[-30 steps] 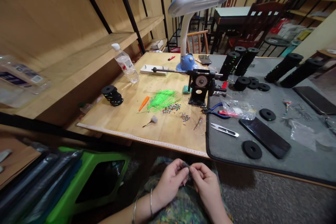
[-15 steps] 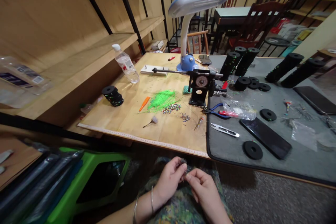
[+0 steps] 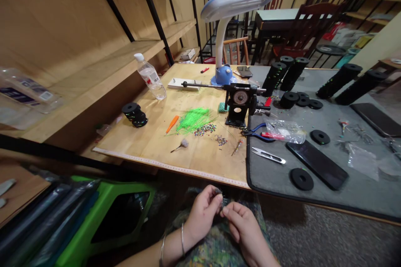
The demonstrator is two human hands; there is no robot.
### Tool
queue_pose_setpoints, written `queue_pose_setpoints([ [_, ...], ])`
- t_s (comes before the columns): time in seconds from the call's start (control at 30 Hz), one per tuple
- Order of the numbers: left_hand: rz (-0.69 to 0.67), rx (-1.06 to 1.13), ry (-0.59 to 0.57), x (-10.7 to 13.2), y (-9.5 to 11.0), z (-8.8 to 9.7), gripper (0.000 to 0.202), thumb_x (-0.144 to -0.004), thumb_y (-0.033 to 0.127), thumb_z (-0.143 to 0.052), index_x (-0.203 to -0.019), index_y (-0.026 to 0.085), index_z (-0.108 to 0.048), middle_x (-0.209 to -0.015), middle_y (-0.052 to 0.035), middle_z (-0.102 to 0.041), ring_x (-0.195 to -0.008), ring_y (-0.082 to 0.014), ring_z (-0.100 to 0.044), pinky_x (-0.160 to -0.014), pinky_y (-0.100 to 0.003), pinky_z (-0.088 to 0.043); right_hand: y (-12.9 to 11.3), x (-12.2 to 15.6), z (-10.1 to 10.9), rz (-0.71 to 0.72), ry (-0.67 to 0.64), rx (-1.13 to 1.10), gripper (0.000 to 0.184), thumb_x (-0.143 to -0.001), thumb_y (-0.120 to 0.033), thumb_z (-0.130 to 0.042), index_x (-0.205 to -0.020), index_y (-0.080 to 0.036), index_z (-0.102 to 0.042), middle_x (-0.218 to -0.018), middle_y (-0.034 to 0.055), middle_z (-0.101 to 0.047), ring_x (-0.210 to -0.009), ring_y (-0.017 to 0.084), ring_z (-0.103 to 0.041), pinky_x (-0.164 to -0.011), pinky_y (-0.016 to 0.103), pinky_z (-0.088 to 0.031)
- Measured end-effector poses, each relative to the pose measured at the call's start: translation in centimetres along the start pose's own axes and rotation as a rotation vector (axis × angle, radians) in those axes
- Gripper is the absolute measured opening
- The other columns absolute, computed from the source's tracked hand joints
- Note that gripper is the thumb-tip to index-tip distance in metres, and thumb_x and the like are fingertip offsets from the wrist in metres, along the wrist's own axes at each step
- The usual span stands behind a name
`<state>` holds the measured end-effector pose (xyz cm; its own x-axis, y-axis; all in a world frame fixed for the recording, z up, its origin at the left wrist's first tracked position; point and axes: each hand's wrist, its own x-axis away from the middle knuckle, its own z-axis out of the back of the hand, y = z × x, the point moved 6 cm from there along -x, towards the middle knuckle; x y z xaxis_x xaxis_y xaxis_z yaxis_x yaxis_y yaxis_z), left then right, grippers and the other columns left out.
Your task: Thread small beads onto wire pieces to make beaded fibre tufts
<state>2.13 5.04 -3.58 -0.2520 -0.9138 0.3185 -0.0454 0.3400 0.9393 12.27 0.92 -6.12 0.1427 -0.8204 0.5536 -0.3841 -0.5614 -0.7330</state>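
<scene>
Both my hands are low over my lap, just in front of the table's near edge. My left hand point(image 3: 203, 212) is closed in a pinch on a small dark fuzzy thing point(image 3: 218, 192) at its fingertips. My right hand point(image 3: 240, 224) is curled, its finger and thumb pinched together right beside the left fingertips; what they hold is too small to name. Two thin bangles circle my left wrist. On the wooden table point(image 3: 150, 142) lie a bundle of green strands point(image 3: 191, 118), a heap of coloured beads point(image 3: 204, 129) and a small feathery tuft point(image 3: 182, 144).
A black winding device point(image 3: 239, 104) and a blue-and-white desk lamp point(image 3: 230, 12) stand mid-table. The grey mat point(image 3: 328, 192) carries thread snips point(image 3: 268, 155), blue pliers point(image 3: 257, 131), a phone point(image 3: 316, 164), black discs and spool stacks. A water bottle point(image 3: 149, 77) stands left; a green stool point(image 3: 106, 217) is beside my lap.
My right hand has slid a little lower and leftward, its pinch closing in under the left fingertips. My left hand has lifted slightly with the dark bit.
</scene>
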Motion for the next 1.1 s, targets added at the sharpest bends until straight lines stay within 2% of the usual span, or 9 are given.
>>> queue_pose_setpoints([
  [0.3,-0.084,-0.166,0.01,0.2,0.4,0.2,0.019,-0.088,0.035,-0.05,-0.081,0.017,-0.05,-0.067,0.003,-0.047,-0.06,-0.0116,-0.045,-0.057,-0.024,-0.04,0.0,0.0,0.0,-0.034,0.004,-0.06,0.049,-0.058,-0.061,-0.076,-0.063,-0.016,-0.057,-0.029,-0.0145,-0.03,-0.029,0.002,-0.013,-0.033,0.019,-0.006],
  [0.6,-0.249,-0.506,0.017,1.3,2.0,0.1,0.01,-0.089,0.024,-0.047,-0.084,0.017,-0.053,-0.075,-0.0024,-0.055,-0.069,-0.0165,-0.052,-0.064,-0.027,-0.041,-1.1,-0.2,0.5,0.104,0.079,0.16,0.052,-0.063,-0.068,-0.068,-0.064,-0.018,-0.052,-0.035,-0.0132,-0.033,-0.031,0.003,-0.021,-0.034,0.018,-0.01],
  [0.87,-0.275,-0.546,-0.025,1.5,2.4,-0.3,0.01,-0.089,0.023,-0.046,-0.084,0.018,-0.054,-0.076,-0.0028,-0.056,-0.069,-0.0167,-0.053,-0.064,-0.027,-0.041,-1.6,0.0,0.9,0.17,0.12,0.194,0.051,-0.067,-0.066,-0.065,-0.078,-0.017,-0.055,-0.038,-0.0147,-0.031,-0.032,0.004,-0.023,-0.034,0.016,-0.013],
  [1.1,-0.25,-0.51,-0.055,1.4,1.9,-0.4,0.01,-0.088,0.023,-0.048,-0.083,0.018,-0.054,-0.075,-0.0021,-0.055,-0.069,-0.0158,-0.05,-0.064,-0.026,-0.04,-1.6,-0.3,1.3,0.187,0.127,0.109,0.047,-0.068,-0.062,-0.069,-0.073,-0.017,-0.054,-0.038,-0.0137,-0.033,-0.032,0.003,-0.022,-0.034,0.016,-0.012],
])
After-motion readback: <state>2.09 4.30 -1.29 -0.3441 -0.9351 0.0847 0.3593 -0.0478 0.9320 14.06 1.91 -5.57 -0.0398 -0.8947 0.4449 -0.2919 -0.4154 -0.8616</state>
